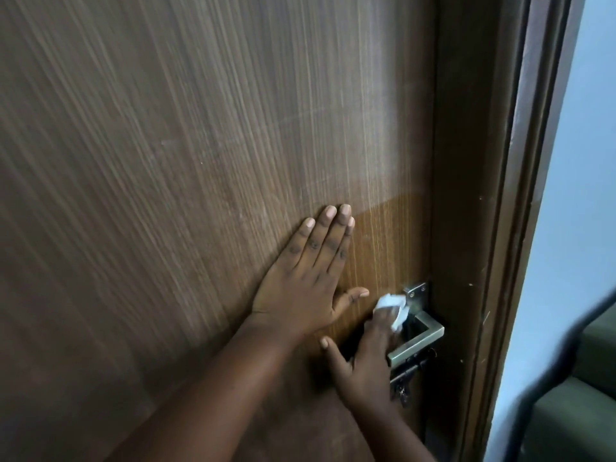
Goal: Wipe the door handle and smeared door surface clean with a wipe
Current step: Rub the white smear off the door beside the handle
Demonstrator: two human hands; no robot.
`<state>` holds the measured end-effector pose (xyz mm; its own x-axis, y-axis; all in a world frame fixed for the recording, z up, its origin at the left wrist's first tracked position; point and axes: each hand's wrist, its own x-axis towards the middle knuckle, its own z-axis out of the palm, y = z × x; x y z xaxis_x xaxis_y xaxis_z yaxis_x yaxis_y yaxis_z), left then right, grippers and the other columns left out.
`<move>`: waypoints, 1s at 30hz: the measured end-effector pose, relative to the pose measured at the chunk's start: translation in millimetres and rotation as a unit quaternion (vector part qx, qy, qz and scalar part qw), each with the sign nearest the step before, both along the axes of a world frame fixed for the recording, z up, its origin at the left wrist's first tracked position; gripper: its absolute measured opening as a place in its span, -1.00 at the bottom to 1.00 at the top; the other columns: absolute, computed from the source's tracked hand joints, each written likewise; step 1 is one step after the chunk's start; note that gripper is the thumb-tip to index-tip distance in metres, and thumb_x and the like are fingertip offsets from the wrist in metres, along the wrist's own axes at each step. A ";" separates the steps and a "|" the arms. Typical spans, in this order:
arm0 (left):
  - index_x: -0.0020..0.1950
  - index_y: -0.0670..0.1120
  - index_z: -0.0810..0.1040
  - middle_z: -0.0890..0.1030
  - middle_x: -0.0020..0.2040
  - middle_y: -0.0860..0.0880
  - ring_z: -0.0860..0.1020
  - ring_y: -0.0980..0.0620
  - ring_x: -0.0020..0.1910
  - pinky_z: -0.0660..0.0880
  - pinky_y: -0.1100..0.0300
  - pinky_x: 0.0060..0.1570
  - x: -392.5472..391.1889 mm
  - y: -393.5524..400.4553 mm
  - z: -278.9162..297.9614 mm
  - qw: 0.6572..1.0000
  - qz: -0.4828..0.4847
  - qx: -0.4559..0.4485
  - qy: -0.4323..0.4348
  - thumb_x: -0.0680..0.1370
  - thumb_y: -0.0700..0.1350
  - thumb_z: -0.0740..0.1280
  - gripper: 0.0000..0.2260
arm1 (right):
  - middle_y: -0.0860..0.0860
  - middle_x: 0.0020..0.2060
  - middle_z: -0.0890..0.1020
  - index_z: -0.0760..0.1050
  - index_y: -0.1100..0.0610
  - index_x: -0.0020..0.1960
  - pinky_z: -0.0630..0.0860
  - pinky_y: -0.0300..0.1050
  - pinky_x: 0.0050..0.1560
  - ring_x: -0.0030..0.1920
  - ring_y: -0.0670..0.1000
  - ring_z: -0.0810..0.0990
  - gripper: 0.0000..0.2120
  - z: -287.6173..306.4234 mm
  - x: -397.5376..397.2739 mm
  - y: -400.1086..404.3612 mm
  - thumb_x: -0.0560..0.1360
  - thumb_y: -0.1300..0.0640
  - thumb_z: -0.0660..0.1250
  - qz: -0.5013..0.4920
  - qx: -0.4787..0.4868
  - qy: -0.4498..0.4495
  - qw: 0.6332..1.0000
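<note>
A brown wood-grain door [200, 128] fills the view, hazy and pale over most of its face, with a darker, shinier patch above the handle. My left hand [310, 271] lies flat on the door, fingers together and pointing up, holding nothing. Just below and to the right, my right hand [363, 358] presses a crumpled white wipe [391, 306] against the square metal lever handle [420, 341], near its mounting plate [416, 295]. Its fingertips are hidden under the wipe.
A dark slide bolt [410, 371] sits just under the handle. The brown door frame [483, 228] runs down the right side, with a pale blue wall [576, 195] beyond it. A dark green upholstered piece [580, 395] stands at the lower right.
</note>
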<state>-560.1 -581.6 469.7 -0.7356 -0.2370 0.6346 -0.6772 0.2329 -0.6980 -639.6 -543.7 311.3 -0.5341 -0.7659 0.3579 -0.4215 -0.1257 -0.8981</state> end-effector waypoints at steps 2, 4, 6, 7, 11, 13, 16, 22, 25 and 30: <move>0.56 -0.26 0.04 0.02 0.57 -0.19 -0.01 -0.13 0.55 -0.07 -0.02 0.52 -0.1 0.3 0.5 1.000 0.003 -0.008 -0.001 0.58 0.36 -0.14 -0.20 | -0.10 0.45 -0.44 -0.55 -0.19 0.37 0.00 0.19 0.46 0.49 0.01 -0.33 0.09 0.2 -9.1 -3.7 0.22 -0.61 0.09 0.003 0.004 0.047 0.999; 0.56 -0.25 0.06 0.04 0.57 -0.18 0.01 -0.12 0.55 -0.05 -0.01 0.51 0.1 -0.3 0.4 1.000 0.001 -0.014 0.001 0.58 0.36 -0.14 -0.20 | -0.03 0.46 -0.44 -0.58 -0.13 0.37 0.16 0.26 0.41 0.51 0.10 -0.25 0.12 -8.8 -15.0 -2.6 0.18 -0.64 0.02 0.002 0.050 0.100 0.994; 0.56 -0.25 0.05 0.03 0.57 -0.18 0.00 -0.12 0.55 -0.06 -0.01 0.51 -0.1 -0.7 -0.1 1.000 0.000 -0.015 -0.001 0.58 0.36 -0.15 -0.20 | 0.20 0.52 -0.12 -0.50 0.02 0.44 0.25 0.26 0.36 0.50 0.24 -0.01 0.19 -26.3 -18.3 3.7 0.19 -0.63 0.04 0.001 0.098 0.133 0.986; 0.56 -0.26 0.04 0.03 0.57 -0.18 0.00 -0.12 0.55 -0.06 -0.01 0.51 -0.4 -0.8 -0.5 1.000 0.000 -0.016 -0.003 0.58 0.36 -0.16 -0.20 | 0.28 0.49 0.06 -0.34 0.15 0.49 0.22 0.26 0.38 0.47 0.27 0.07 0.22 -38.3 -19.2 8.1 0.20 -0.61 0.07 -0.003 0.115 0.138 0.984; 0.56 -0.26 0.04 0.04 0.57 -0.18 0.00 -0.12 0.55 -0.03 -0.01 0.51 -0.4 -2.1 -3.0 1.000 0.002 -0.020 -0.002 0.58 0.37 -0.15 -0.19 | 0.26 0.38 0.31 0.24 0.28 0.38 -0.08 0.15 0.49 0.46 0.21 0.12 0.18 -62.4 -18.3 18.7 0.16 -0.65 -0.05 -0.012 0.159 0.133 0.978; 0.56 -0.26 0.04 0.05 0.57 -0.18 0.01 -0.13 0.55 -0.02 -0.02 0.51 -0.9 -1.7 -1.6 1.000 0.000 -0.021 -0.002 0.58 0.37 -0.15 -0.19 | 0.23 0.38 0.31 0.18 0.26 0.40 -0.17 0.12 0.49 0.48 0.17 0.09 0.12 -59.9 -14.9 17.8 0.19 -0.60 0.03 -0.015 0.127 0.102 0.987; 0.56 -0.26 0.05 0.06 0.57 -0.19 0.01 -0.13 0.54 0.00 -0.02 0.50 -1.0 -2.4 -2.3 1.000 -0.006 -0.026 0.001 0.58 0.36 -0.15 -0.19 | 0.19 0.45 0.22 -0.08 0.29 0.49 -0.23 0.08 0.48 0.48 0.13 0.11 0.19 -53.7 1.6 23.4 0.22 -0.55 0.15 0.014 0.090 0.116 0.989; 0.56 -0.25 0.05 0.07 0.57 -0.17 0.02 -0.11 0.54 0.01 -0.01 0.50 -0.6 -1.8 -2.8 0.999 -0.005 -0.031 0.005 0.59 0.35 -0.15 -0.21 | 0.33 0.45 0.11 0.11 0.40 0.42 0.02 0.24 0.39 0.48 0.31 -0.01 0.24 -103.8 12.6 39.6 0.20 -0.62 0.11 0.100 0.122 0.372 0.915; 0.56 -0.24 0.08 0.10 0.57 -0.17 0.04 -0.11 0.54 0.02 0.00 0.50 -0.3 -1.3 -1.8 1.000 -0.006 -0.025 0.007 0.59 0.34 -0.14 -0.23 | 0.33 0.44 0.16 0.20 0.39 0.38 0.07 0.27 0.37 0.46 0.36 0.03 0.19 -116.3 2.3 33.8 0.20 -0.62 0.09 0.113 0.142 0.411 0.893; 0.56 -0.23 0.09 0.10 0.58 -0.17 0.07 -0.11 0.56 0.02 -0.01 0.51 3.4 0.6 -2.4 1.000 -0.021 -0.005 0.007 0.60 0.32 -0.09 -0.25 | 0.27 0.31 0.36 0.41 0.29 0.21 0.15 0.21 0.37 0.44 0.38 0.09 -0.59 -123.0 6.7 40.3 0.63 0.10 -0.11 0.005 0.092 0.503 0.859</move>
<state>-556.7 -581.1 467.2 -0.7364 -0.1993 0.6465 -0.6760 0.2550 -0.6913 -632.9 -503.3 188.3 -0.0187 -0.8618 0.5068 -0.9961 -0.0279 -0.0843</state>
